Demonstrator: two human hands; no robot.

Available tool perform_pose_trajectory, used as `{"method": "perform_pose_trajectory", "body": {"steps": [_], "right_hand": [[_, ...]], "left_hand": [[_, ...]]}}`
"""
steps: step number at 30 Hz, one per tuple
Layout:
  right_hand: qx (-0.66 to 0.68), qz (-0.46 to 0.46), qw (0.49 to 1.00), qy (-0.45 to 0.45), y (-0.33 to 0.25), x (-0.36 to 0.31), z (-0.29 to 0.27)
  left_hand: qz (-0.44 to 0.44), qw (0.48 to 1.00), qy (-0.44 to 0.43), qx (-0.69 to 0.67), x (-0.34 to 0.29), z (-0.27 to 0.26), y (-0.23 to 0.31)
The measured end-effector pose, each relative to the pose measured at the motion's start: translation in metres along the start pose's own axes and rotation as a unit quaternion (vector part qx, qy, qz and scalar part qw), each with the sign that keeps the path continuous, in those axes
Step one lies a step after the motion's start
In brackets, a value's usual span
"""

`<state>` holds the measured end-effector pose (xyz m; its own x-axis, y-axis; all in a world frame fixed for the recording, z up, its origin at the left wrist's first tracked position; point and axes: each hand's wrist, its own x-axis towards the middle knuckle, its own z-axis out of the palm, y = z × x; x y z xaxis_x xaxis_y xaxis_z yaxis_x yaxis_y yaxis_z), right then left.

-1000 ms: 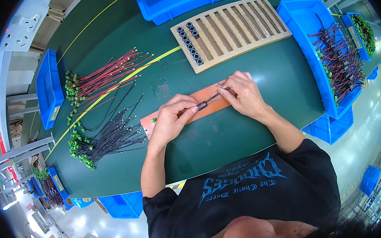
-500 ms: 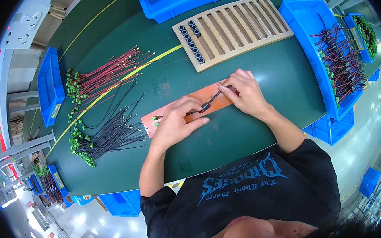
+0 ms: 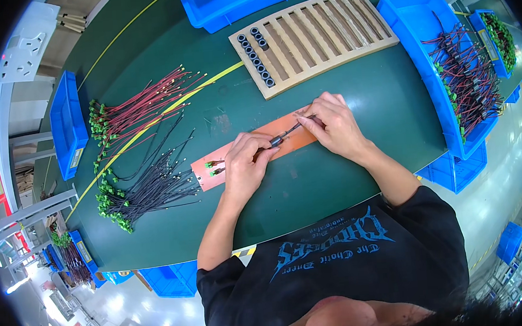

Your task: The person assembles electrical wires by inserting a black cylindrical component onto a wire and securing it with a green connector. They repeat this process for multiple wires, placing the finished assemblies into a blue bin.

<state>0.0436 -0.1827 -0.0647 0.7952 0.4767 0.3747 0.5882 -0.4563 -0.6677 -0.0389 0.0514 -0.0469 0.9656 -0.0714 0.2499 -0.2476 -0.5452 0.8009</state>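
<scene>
An orange strip-shaped board [image 3: 281, 126] lies on the green table, its paler left end carrying green connectors [image 3: 214, 165] with short wires. Over the board, the thumb and fingers of my left hand [image 3: 246, 165] close on a black cylindrical sleeve [image 3: 276, 141]. Dark wires [image 3: 293, 130] run out of the sleeve toward the right. My right hand [image 3: 335, 126] pinches those wires near their far end. The fingers of both hands partly cover the wires, so their tips are hidden.
Left of the board lie red wires [image 3: 146, 101] and black wires [image 3: 155, 180] with green connectors. A slotted wooden rack [image 3: 321, 66] holds several black sleeves [image 3: 254, 58]. Blue bins stand behind it [image 3: 261, 6] and at the right [image 3: 435, 82], the latter holding finished-looking wire bundles [image 3: 466, 79].
My left hand has shifted and its thumb has come up against the sleeve, which is tilted less. More of the green connectors now show. My right hand stays nearly in place, pinching the wires.
</scene>
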Motion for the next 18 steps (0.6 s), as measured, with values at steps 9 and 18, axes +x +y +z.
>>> {"method": "perform_pose_trajectory", "body": {"steps": [9,18], "right_hand": [[0.0,0.008,1.0,-0.005,0.002,0.0,0.0],[-0.005,-0.012,1.0,0.008,0.001,0.001,0.0]], "left_hand": [[-0.023,0.995,-0.087,-0.031,0.007,-0.021,0.001],[0.007,0.988,-0.156,-0.011,0.016,-0.035,0.007]]}}
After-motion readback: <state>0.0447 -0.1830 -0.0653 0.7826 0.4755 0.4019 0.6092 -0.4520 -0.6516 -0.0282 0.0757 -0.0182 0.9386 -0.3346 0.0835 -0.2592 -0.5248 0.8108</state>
